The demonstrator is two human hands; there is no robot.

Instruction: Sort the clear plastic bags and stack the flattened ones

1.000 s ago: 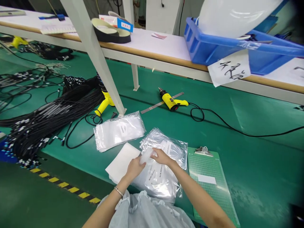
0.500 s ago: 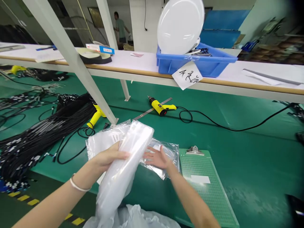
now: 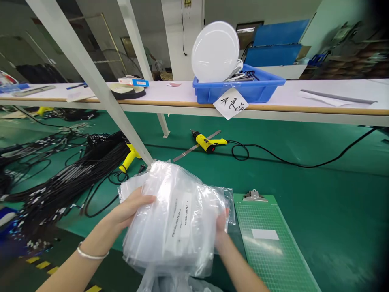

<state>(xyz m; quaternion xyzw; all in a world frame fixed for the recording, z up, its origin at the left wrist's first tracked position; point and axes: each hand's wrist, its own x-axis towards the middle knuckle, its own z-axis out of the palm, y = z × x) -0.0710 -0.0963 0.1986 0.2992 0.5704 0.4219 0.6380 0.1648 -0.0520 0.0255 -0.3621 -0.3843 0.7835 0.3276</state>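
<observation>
Between my hands is a stack of clear plastic bags (image 3: 194, 239), fanned out, with printed white labels showing through. My left hand (image 3: 133, 207) grips the left edge, its thumb lying on top. At the right edge my right hand (image 3: 221, 225) holds the stack, its fingers partly hidden behind the plastic. More clear bags (image 3: 130, 185) lie on the green bench beneath, mostly covered by the stack. Below my hands, at the bottom edge, bunches a crumpled translucent plastic bag (image 3: 179, 284).
A green clipboard (image 3: 273, 259) lies to the right. Behind are a yellow heat gun (image 3: 206, 143) and a steel ruler (image 3: 185, 153). Bundled black cables (image 3: 75, 174) cover the left side, near another yellow heat gun (image 3: 129, 159). A blue bin (image 3: 258, 92) stands on the shelf (image 3: 176, 93).
The folded bag stack has been opened out flat, labels now showing. My right hand, free and spread before, has closed on its right edge. The view has shifted slightly.
</observation>
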